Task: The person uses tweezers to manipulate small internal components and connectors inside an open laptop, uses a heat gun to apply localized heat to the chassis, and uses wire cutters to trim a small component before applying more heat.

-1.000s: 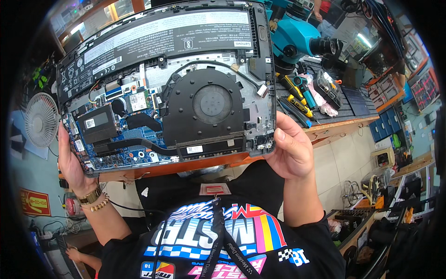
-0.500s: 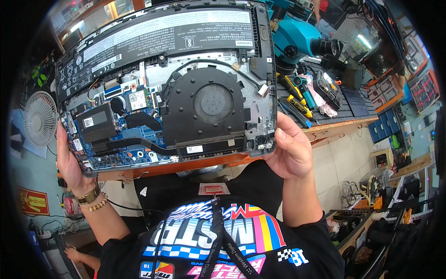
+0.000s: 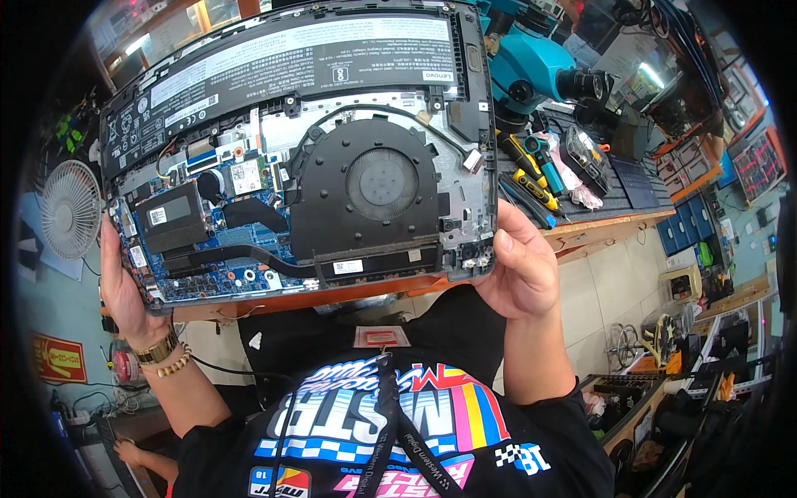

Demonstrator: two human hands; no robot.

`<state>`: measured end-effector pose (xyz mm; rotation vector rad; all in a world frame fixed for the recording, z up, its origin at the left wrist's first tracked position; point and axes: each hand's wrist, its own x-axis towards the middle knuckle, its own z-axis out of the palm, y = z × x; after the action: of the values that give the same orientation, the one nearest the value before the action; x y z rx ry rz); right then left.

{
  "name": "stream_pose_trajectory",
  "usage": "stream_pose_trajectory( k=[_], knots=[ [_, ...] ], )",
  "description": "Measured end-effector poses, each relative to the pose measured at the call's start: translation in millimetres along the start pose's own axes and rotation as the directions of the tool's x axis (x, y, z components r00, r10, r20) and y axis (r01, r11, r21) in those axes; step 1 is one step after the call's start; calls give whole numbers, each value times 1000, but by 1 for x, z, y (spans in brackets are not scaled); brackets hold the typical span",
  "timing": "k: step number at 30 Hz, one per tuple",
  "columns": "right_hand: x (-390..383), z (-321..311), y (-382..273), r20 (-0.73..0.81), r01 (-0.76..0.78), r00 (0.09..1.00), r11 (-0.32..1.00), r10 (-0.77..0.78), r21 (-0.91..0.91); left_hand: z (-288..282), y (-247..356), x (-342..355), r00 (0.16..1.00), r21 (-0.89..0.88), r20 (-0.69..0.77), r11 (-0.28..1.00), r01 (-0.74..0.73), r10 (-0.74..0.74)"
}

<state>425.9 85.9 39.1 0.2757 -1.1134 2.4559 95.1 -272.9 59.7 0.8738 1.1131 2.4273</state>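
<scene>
Bright indoor light is falling over the opened laptop [image 3: 297,153], and its inner detail is showing crisply. A white streak of glare [image 3: 650,75] is standing out at upper right; a pale strip [image 3: 137,46] is glowing at upper left. The tiled floor [image 3: 585,286] is reading bright. Fisheye distortion is bending straight edges, and black vignetting is swallowing the corners, with outlying detail softening

Head-worn wide fisheye, upright; looks down on opened laptop [image 3: 295,153], near; shirt [image 3: 344,427] along lower edge.
</scene>
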Motion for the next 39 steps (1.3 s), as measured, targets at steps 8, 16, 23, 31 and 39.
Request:
stream_pose_trajectory(
  k=[8, 16, 23, 31, 39],
  knots=[
    [1, 3, -3, 5, -2, 1000, 1000, 2, -1, 2, 3, 0, 997, -25, 2, 997, 75, -75],
    [6, 11, -8, -11, -27, 1000, 999, 26, -27, -13, 4, 5, 978, 31, -49, 978, 204, -203],
    [4, 19, -11, -126, -57, 991, 992, 43, -109, -30, 1, 11, 939, 61, -239, 961, 269, -248],
    [7, 19, -11, -149, -90, 987, 983, 66, -161, -36, 0, 15, 919, -1, -179, 934, 356, -350],
    [9, 22, -11, -184, -88, 980, 995, 79, -44, -40, 1, 14, 920, -29, -122, 928, 371, -371]
  ],
)
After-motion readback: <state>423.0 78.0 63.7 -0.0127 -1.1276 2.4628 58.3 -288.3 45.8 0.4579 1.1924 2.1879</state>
